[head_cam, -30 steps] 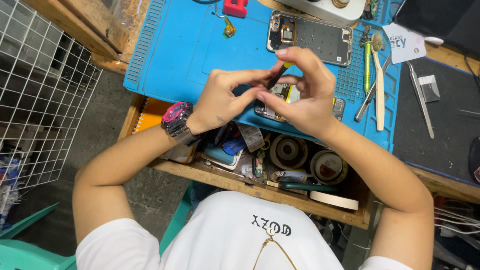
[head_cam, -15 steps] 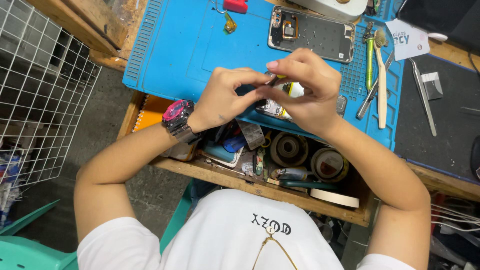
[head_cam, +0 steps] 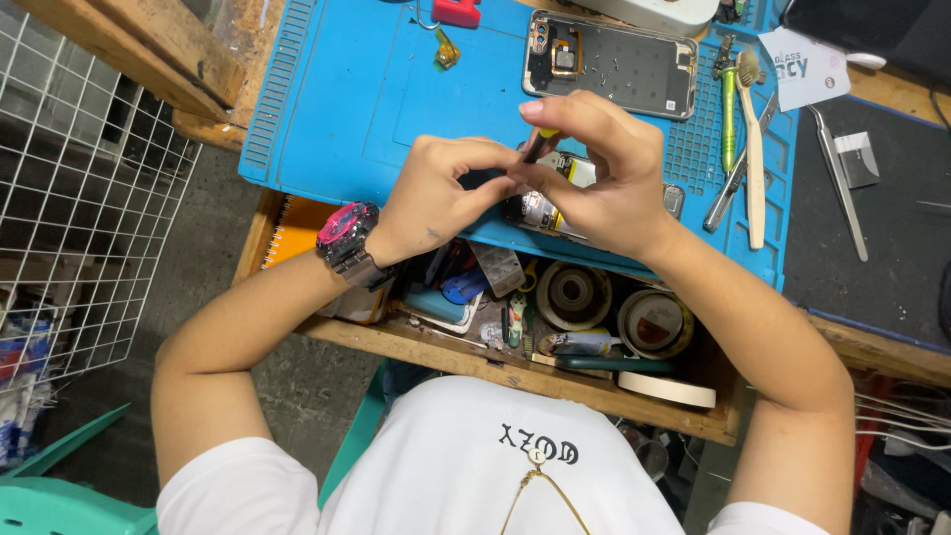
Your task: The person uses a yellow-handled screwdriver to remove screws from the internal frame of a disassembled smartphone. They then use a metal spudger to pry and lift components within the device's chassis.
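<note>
head view: small phone part (head_cam: 543,203) on blue mat (head_cam: 337,89), at 6 o'clock from open phone (head_cam: 614,64). pinched between left hand (head_cam: 436,193) and right hand (head_cam: 599,173), both equally near.

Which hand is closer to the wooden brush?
Right. The right hand sits just beside the wooden brush; the left hand is farther away, beyond the right one.

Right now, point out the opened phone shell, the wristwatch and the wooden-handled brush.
opened phone shell (head_cam: 634,71), head view, on its grey inner plate
wristwatch (head_cam: 349,230), head view, on its pink face
wooden-handled brush (head_cam: 756,163), head view, on the middle of its handle
</note>
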